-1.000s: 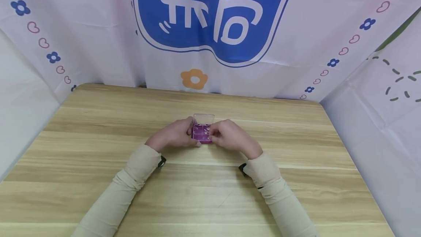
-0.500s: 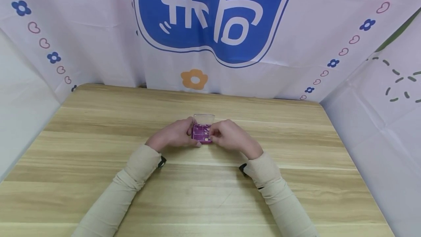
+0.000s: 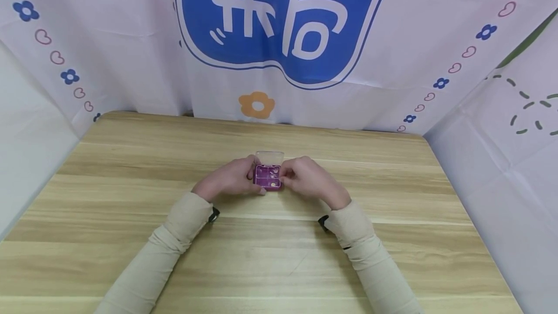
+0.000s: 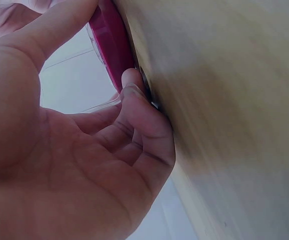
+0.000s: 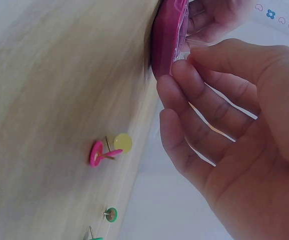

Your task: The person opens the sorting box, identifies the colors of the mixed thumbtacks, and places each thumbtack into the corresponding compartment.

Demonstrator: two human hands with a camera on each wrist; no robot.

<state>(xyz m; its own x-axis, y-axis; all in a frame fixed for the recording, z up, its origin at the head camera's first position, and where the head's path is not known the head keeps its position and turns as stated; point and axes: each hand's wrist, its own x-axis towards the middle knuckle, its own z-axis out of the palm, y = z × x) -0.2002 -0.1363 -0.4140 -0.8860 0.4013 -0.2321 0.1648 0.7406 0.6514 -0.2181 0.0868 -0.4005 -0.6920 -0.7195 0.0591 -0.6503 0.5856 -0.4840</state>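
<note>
A small magenta compartment box sits on the table with its clear lid raised at the back. My left hand holds it from the left, thumb at the front and fingers behind. Small tacks lie in its right compartments, among them a yellow tack at the front. My right hand is at the box's right edge, fingers loosely bent and thumb close to the forefinger, with nothing seen held. Below this hand, the right wrist view shows pink thumbtacks, a yellow thumbtack and green thumbtacks on the table.
The wooden table extends on all sides of the box. A white printed cloth hangs along its back edge, and pale cloth sides stand at left and right. Dark straps show at both wrists.
A yellow tack has come into sight in the box's front right compartment. My right hand has drawn back slightly to the right, while the left hand and box have stayed in place.
</note>
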